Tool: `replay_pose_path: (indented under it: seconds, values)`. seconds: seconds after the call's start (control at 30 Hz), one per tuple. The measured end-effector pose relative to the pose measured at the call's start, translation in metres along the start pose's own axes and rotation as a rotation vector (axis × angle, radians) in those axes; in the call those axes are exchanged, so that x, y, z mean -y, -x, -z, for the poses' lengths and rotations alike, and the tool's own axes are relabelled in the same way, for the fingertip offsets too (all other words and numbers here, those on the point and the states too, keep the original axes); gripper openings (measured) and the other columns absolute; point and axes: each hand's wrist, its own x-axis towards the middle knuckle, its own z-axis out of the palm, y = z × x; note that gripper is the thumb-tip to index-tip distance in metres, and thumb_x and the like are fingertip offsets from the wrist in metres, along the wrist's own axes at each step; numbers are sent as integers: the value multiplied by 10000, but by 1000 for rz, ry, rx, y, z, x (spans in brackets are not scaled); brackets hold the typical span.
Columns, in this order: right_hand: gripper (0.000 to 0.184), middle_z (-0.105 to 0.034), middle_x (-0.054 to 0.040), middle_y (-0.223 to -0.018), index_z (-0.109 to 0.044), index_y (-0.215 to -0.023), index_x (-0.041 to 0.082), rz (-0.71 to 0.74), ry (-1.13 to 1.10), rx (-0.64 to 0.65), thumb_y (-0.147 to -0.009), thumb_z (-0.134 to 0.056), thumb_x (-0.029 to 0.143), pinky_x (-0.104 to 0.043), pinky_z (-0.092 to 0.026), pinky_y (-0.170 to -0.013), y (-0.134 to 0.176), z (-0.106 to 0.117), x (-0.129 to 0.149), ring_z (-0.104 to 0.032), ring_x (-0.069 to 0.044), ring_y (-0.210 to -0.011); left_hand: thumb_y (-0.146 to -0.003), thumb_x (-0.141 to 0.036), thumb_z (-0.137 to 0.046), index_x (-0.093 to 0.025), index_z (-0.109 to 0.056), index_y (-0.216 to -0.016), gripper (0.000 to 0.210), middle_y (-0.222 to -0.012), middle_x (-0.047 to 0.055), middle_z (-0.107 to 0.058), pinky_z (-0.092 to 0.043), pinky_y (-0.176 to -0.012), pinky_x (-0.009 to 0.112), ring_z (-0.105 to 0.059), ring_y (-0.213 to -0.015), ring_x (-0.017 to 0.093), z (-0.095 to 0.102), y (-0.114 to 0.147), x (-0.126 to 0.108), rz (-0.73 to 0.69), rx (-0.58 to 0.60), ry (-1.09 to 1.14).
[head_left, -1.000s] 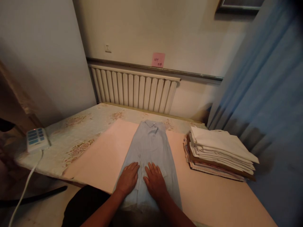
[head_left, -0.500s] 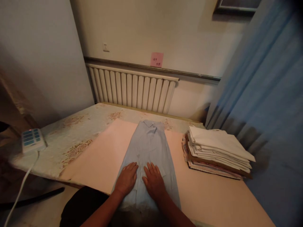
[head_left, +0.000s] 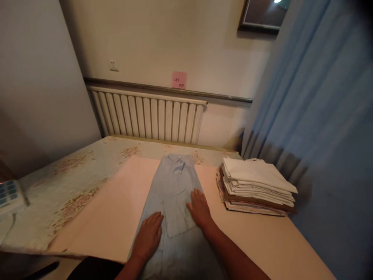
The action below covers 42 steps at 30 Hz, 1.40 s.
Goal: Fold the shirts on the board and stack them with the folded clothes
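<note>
A light blue shirt (head_left: 177, 198) lies lengthwise in front of me, its sides folded in and its collar at the far end. What looks like a sleeve with its cuff (head_left: 180, 227) rests along the middle. My left hand (head_left: 149, 233) is flat on the left part of the shirt, fingers stretched forward. Farther up, my right hand (head_left: 199, 210) lies flat near the right edge, thumb apart from the fingers. Neither hand grips the cloth. The shirt's near end runs out of the bottom of the view.
Under the shirt is a pale pink sheet (head_left: 107, 217) on a table with a floral cover (head_left: 72, 167). To the right stands a stack of folded cloths (head_left: 256, 186) beside a blue curtain (head_left: 320, 136). A power strip (head_left: 11, 196) sits at the left edge; a radiator (head_left: 148, 114) is behind.
My right hand has slid up and outward to the shirt's right edge; my left hand has shifted slightly left and nearer. The view has turned, moving the surroundings left.
</note>
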Motion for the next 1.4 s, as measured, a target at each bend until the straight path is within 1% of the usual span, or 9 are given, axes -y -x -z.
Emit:
replay_pose_path:
  seconds: [0.1, 0.17, 0.27, 0.37, 0.47, 0.77, 1.13, 1.27, 1.4]
  values:
    - [558, -436, -176, -1439, -519, -1338, 115, -43, 46, 72, -932, -413, 484, -522, -254, -1112, 0, -11, -23, -360, -306, -1367, -880, -183, -414, -206, -587, -1242, 402, -1316, 80, -594, -411, -1053, 421, -526, -1225, 224, -3, 1, 2, 0, -17, -9]
    - [562, -424, -160, -1451, -501, -1355, 128, -45, 60, 90, -936, -398, 489, -515, -229, -1122, 4, -18, -30, -344, -293, -1377, -880, -189, -417, -212, -592, -1236, 398, -1313, 77, -597, -412, -1051, 422, -530, -1222, 227, -4, 1, 2, -1, -22, -11]
    - [576, -384, -138, -1483, -463, -1387, 136, -60, 77, 113, -949, -352, 492, -479, -171, -1147, 8, -19, -29, -297, -269, -1402, -880, -189, -419, -216, -593, -1234, 395, -1313, 74, -597, -415, -1044, 425, -532, -1221, 227, -3, 0, 2, -3, -20, -9]
    - [584, -351, -119, -1506, -441, -1403, 144, -82, 86, 149, -963, -287, 495, -442, -116, -1162, 8, -14, -25, -257, -246, -1418, -881, -181, -420, -209, -590, -1237, 396, -1310, 77, -599, -413, -1047, 414, -530, -1222, 216, -2, 0, 2, -4, -25, -4]
    - [588, -337, -117, -1514, -434, -1409, 144, -88, 86, 174, -966, -271, 495, -437, -99, -1162, 8, -9, -23, -240, -247, -1424, -885, -178, -411, -205, -587, -1241, 398, -1304, 77, -603, -418, -1042, 417, -530, -1220, 214, -1, -1, 1, -6, -24, -8]
    - [566, -332, -105, -1517, -417, -1420, 150, -80, 73, 210, -963, -310, 466, -446, -119, -1159, 19, -2, -26, -245, -247, -1423, -879, -170, -408, -185, -588, -1237, 401, -1304, 91, -600, -419, -1038, 432, -527, -1222, 225, 1, -2, -1, -15, -4, -30]
    - [527, -355, -107, -1505, -426, -1411, 131, -15, 86, 239, -961, -366, 399, -445, -168, -1159, 49, 23, -27, -276, -251, -1411, -868, -168, -410, -183, -590, -1239, 412, -1309, 90, -594, -401, -1041, 419, -510, -1237, 228, 3, -2, -4, -1, 23, -22]
    - [532, -358, -105, -1503, -429, -1409, 130, 5, 99, 247, -960, -372, 409, -449, -185, -1157, 62, 28, -28, -284, -260, -1407, -871, -174, -407, -183, -595, -1233, 408, -1307, 93, -597, -400, -1040, 424, -515, -1231, 229, 5, -2, -6, 11, 22, -13]
    - [530, -373, -101, -1494, -446, -1399, 137, 13, 102, 224, -961, -369, 426, -459, -200, -1153, 74, 29, -27, -295, -267, -1402, -875, -180, -407, -183, -593, -1240, 409, -1313, 94, -593, -399, -1042, 419, -514, -1231, 232, 4, -2, -5, 11, 29, -20]
